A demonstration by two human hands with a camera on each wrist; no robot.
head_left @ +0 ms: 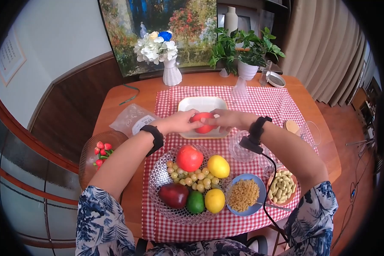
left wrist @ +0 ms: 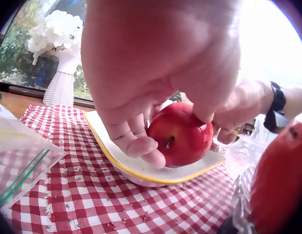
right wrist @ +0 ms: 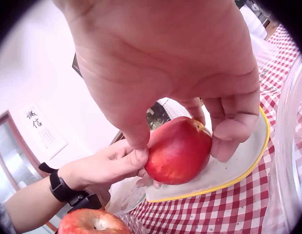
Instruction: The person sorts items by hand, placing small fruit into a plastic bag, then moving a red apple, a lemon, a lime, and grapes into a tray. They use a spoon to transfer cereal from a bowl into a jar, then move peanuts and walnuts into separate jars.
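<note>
A red apple-like fruit (head_left: 204, 123) is gripped between both hands above a white rectangular dish (head_left: 202, 103) with a yellow rim. The left hand (head_left: 178, 121) curls its fingers round one side, and the right hand (head_left: 231, 119) holds the other. In the left wrist view the stem end of the fruit (left wrist: 180, 135) shows beside the left fingers. The right wrist view has the fruit (right wrist: 178, 150) between the right thumb and fingers, with the left hand touching it from the far side.
Nearer the body, a glass bowl (head_left: 158, 206) holds a red fruit, grapes, lemons, a green fruit and a dark red one. Around it are a blue plate of brown pieces (head_left: 243, 195), a bowl of peanuts (head_left: 282, 187), strawberries (head_left: 100, 149), a plastic bag (head_left: 132, 118) and glassware.
</note>
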